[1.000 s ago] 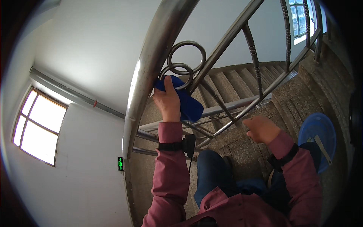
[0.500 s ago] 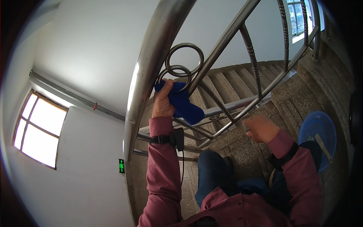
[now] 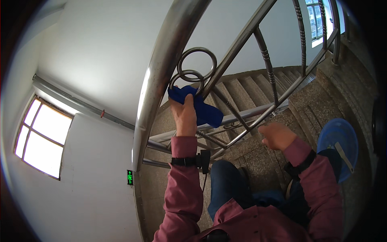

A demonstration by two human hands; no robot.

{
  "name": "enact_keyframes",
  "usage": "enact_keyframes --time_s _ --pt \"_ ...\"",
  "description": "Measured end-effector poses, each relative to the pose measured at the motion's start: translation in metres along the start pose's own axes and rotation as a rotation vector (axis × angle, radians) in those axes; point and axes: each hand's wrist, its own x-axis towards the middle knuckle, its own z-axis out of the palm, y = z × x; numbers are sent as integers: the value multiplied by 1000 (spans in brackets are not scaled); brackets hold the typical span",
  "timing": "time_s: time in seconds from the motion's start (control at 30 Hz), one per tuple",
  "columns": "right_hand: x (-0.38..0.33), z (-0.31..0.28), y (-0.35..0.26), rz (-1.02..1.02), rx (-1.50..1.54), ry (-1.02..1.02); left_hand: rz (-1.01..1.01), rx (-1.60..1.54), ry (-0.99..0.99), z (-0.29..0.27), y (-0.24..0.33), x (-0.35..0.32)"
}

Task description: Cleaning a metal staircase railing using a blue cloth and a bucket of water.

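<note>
A blue cloth (image 3: 208,113) is bunched in my left hand (image 3: 185,117), which is closed around it with the thumb on top. The cloth presses against the lower of two interlinked metal rings (image 3: 215,66), set between the thick handrail (image 3: 159,68) and a thinner rail (image 3: 242,38). Part of the lower ring is covered by cloth and fingers, and the cloth's loose end hangs to the right. Away from the railing's rings, my right hand (image 3: 277,136) hovers above the steps with its fingers curled in, and no object shows in it.
Stone stairs (image 3: 250,88) curve down beyond the railing. Twisted metal balusters (image 3: 266,56) stand to the right. A blue basin (image 3: 350,141) with a scraper-like tool (image 3: 343,155) sits at my right. A pipe (image 3: 84,103) and window (image 3: 42,137) are on the left wall.
My left hand has turned and shifted slightly right, its thumb now over the cloth. The cloth's loose end has moved up and right with it. The right hand stays nearly still.
</note>
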Motion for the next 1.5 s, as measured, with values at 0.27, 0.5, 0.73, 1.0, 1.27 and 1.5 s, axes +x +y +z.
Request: enact_keyframes --time_s 0.27,0.5,0.73,1.0,1.27,1.5 --pt "-1 4 7 -58 -12 77 192 778 -7 -25 7 -37" --pt "1 8 2 -13 -9 25 -418 -199 -85 -30 58 -83" --pt "-3 4 4 -82 17 78 119 186 -41 8 48 -42" --pt "-2 4 2 -37 3 65 417 775 -100 54 2 -35" --pt "-2 -7 0 -5 -19 1 633 970 -25 64 -11 -34" --pt "-9 -14 -2 14 -16 -5 656 937 -148 51 20 -40"
